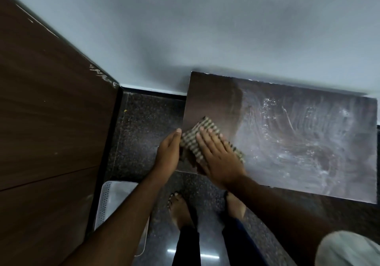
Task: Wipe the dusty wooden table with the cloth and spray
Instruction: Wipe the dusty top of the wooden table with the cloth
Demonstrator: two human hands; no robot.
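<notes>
A small dark wooden table (308, 142) stands against the wall, its right part smeared with white dust and wet streaks, its left strip wiped darker. A checked beige-and-brown cloth (195, 140) lies at the table's left front corner. My right hand (218, 158) presses flat on the cloth, fingers spread. My left hand (168, 152) is cupped at the table's left edge, touching the hanging part of the cloth. No spray bottle is in view.
A tall brown wooden panel (51, 121) fills the left side. A white perforated bin (115, 204) sits on the dark speckled floor (144, 126) below my left arm. My bare feet (181, 210) stand in front of the table. A pale rounded object (349, 249) shows at bottom right.
</notes>
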